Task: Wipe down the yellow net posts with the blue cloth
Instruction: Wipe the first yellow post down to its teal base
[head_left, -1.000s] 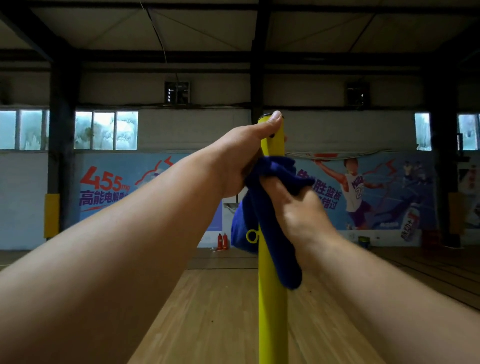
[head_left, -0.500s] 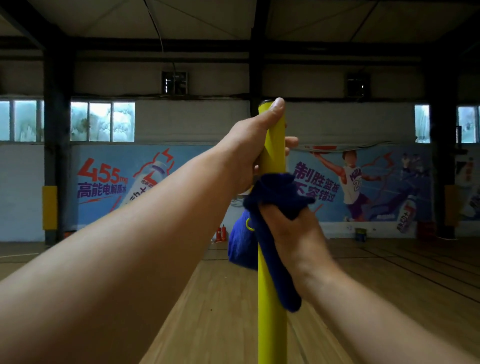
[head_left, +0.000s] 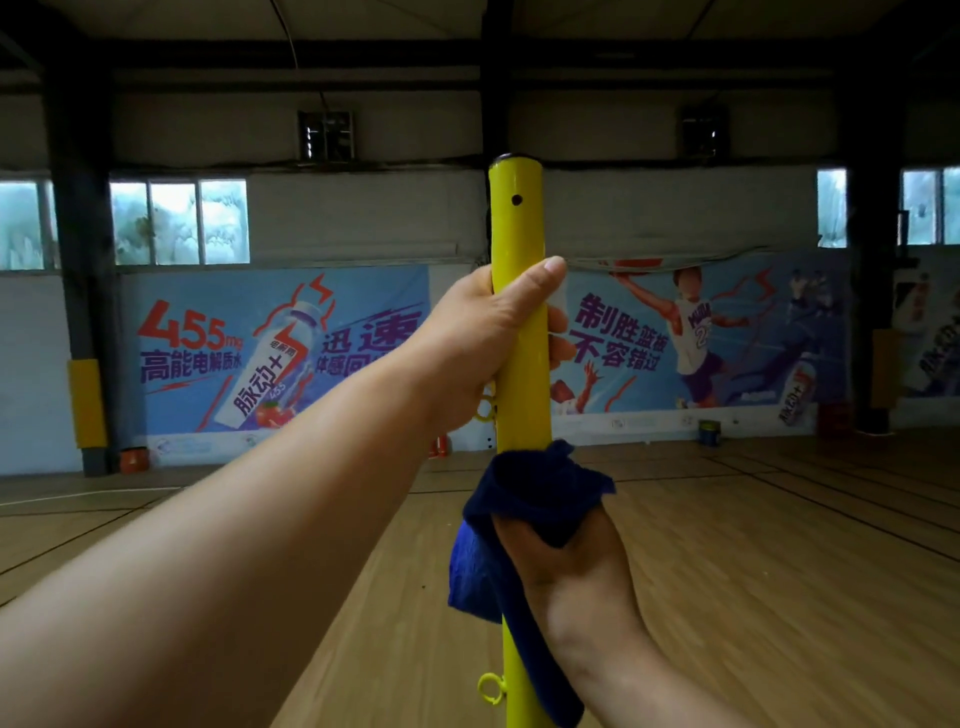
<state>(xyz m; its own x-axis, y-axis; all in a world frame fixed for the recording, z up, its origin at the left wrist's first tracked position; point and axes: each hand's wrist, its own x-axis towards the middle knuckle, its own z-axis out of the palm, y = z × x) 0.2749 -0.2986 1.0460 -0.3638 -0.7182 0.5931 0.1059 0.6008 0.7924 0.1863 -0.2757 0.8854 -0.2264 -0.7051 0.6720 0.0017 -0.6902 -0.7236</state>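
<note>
Both hands grip the yellow post (head_left: 519, 218), right (head_left: 566, 566) through cloth (head_left: 540, 493).

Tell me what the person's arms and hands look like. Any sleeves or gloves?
Both forearms are bare as far as the picture shows: no sleeves, gloves, watch or rings in view. The left hand shows a short, plain thumbnail. The right hand is partly hidden behind the blue cloth.

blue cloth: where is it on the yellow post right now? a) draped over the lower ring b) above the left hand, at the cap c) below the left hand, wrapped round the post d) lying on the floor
c: the right hand holds the cloth round the post, under the left hand gripping higher up.
</note>
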